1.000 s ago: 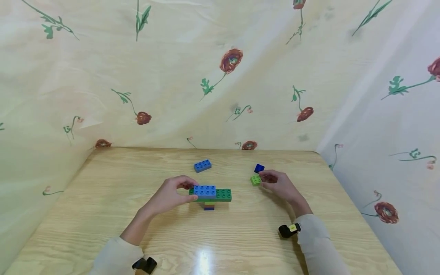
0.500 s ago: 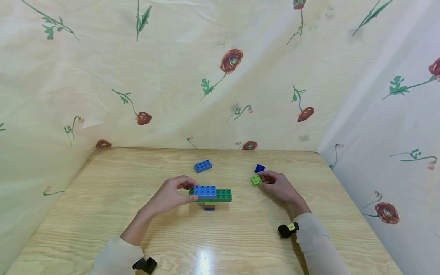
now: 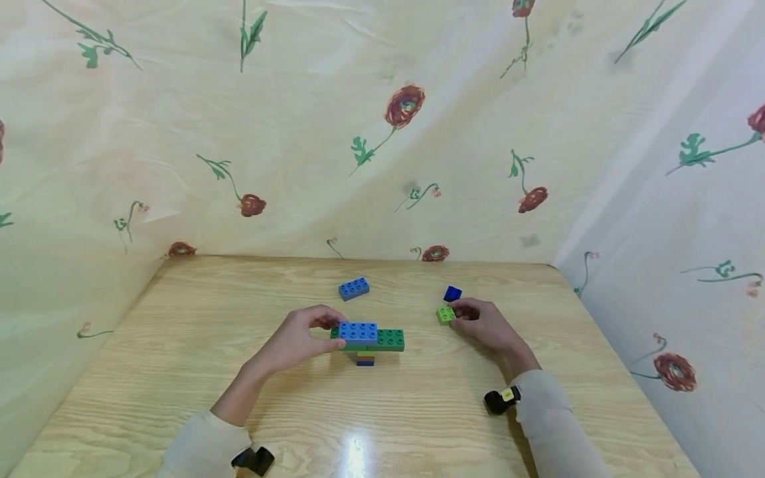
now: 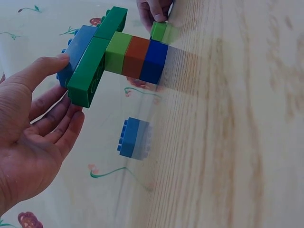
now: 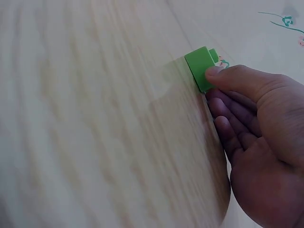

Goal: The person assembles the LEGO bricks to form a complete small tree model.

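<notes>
A stack of toy building bricks stands upright on the wooden table in the head view. Two dark green bricks (image 3: pixel 390 339) lie end to end across its top, with a blue brick (image 3: pixel 358 332) over them. Below, the left wrist view shows a narrow column of lime green, orange (image 4: pixel 136 57) and dark blue bricks (image 4: pixel 154 62). My left hand (image 3: pixel 301 338) holds the stack's left end, thumb on the blue brick. To the right, my right hand (image 3: pixel 487 323) pinches a small lime green brick (image 5: pixel 200 69) at the tabletop; its far fingers are partly hidden.
Behind the stack lies a loose blue brick (image 3: pixel 354 289). A small dark blue piece (image 3: pixel 452 293) sits just beyond the right hand's fingers. Flowered cloth (image 3: pixel 299 166) hangs at the table's back edge and along its sides.
My right hand has shifted very slightly left against the small lime green brick. The left hand and the stack have stayed in place.
</notes>
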`<control>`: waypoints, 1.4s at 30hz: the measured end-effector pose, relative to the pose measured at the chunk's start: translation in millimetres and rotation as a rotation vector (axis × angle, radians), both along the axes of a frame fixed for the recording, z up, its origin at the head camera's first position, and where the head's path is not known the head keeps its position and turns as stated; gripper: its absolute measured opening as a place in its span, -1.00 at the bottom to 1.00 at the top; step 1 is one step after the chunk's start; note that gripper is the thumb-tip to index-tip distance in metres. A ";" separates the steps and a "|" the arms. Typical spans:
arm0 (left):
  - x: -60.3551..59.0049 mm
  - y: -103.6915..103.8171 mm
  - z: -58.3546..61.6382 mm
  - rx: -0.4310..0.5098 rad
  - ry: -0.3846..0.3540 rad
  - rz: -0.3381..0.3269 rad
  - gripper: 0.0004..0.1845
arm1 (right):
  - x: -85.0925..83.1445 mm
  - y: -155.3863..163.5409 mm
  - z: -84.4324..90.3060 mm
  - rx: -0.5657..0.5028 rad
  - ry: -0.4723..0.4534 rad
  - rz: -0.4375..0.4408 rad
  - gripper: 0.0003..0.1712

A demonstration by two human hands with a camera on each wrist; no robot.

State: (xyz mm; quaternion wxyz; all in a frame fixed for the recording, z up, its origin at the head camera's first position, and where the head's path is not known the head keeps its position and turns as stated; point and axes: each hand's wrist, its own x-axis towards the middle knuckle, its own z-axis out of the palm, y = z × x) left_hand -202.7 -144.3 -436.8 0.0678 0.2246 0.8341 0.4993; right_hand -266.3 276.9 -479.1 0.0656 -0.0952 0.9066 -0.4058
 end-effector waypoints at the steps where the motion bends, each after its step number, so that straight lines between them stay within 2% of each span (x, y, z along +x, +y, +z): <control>1: -0.2 0.1 -0.7 -0.001 0.003 -0.002 -0.64 | 0.6 0.0 -0.5 -0.001 0.002 -0.003 -0.51; 10: 0.3 0.6 -1.5 -0.012 -0.001 0.006 -0.65 | 7.6 -7.3 3.9 -0.012 0.058 -0.027 -0.51; 18: -0.5 0.7 0.1 -0.010 -0.002 0.009 -0.65 | 14.5 -21.5 14.0 -0.090 0.073 -0.036 -0.53; 33: -0.7 0.4 -1.6 -0.004 -0.003 0.005 -0.64 | 30.4 -58.6 35.0 -0.144 0.146 0.023 -0.62; 42: 0.2 0.0 -0.8 -0.002 0.002 0.002 -0.64 | 47.3 -81.6 46.1 -0.161 0.188 0.075 -0.63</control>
